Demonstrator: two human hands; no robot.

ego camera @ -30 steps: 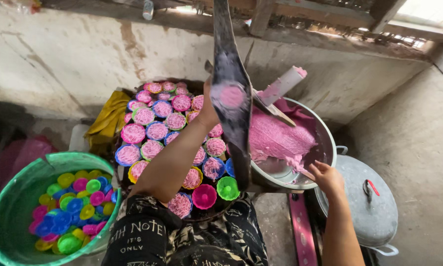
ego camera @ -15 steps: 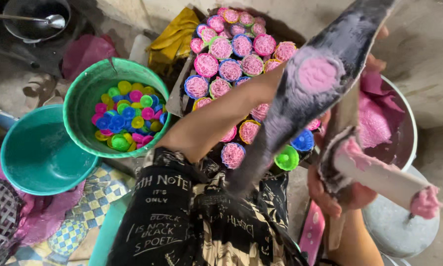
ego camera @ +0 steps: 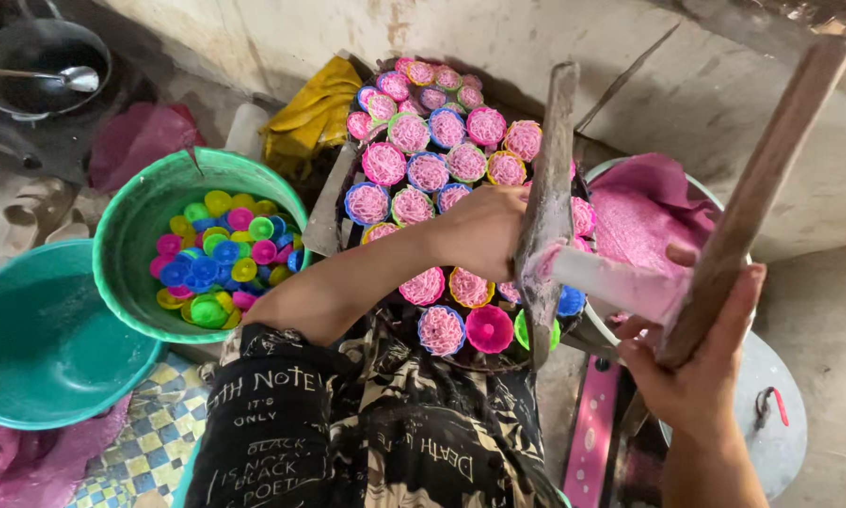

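Closed around the upright bar of a wooden press (ego camera: pixel 547 202), the left hand (ego camera: pixel 484 230) has its grip at mid frame, just above a white cylinder (ego camera: pixel 616 282) smeared with pink dough that juts from the bar toward the right. The right hand (ego camera: pixel 701 367), at lower right, has its grip wrapped round the slanting wooden handle (ego camera: pixel 752 202) that runs up to the upper right corner. Beneath the press, at centre, sits a round tray (ego camera: pixel 334 202) packed with small coloured moulds (ego camera: pixel 409 132), nearly all topped with coils of pink noodle; one pink mould (ego camera: pixel 490 329) and a green one (ego camera: pixel 532 331) at the near edge look unfilled, so by the look of it the filling is close to finished with a couple left. Right of the tray, a bowl (ego camera: pixel 715 199) holds a mound of pink dough (ego camera: pixel 635 221). At left, a green bucket (ego camera: pixel 127 221) holds a heap of empty moulds, beside a teal basin (ego camera: pixel 37 339) at lower left. A yellow cloth (ego camera: pixel 315 113) lies above the bucket.
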